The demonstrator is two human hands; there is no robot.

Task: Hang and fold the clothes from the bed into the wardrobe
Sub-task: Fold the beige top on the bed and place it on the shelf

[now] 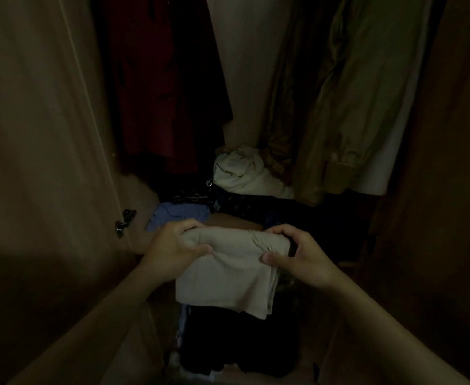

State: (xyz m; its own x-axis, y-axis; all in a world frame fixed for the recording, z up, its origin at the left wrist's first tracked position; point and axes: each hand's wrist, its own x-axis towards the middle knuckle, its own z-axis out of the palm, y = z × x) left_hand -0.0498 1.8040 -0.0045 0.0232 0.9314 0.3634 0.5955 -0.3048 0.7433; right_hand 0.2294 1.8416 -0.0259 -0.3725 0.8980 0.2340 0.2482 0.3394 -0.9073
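Observation:
A folded beige garment (pixel 228 276) hangs in front of me at the mouth of the dim wardrobe. My left hand (pixel 172 248) grips its top left corner and my right hand (pixel 297 254) grips its top right corner, thumbs toward me. Its lower edge droops over dark clothes (pixel 236 340) below. Inside the wardrobe lie a blue folded piece (pixel 178 213), a white bundle (pixel 242 170) and dark patterned clothes (pixel 256 204).
A dark red garment (pixel 159 93) hangs at the back left and an olive shirt (pixel 353 101) at the right. The open wardrobe door (pixel 42 134) with a metal latch (pixel 124 222) stands on the left; a wooden panel (pixel 445 190) bounds the right.

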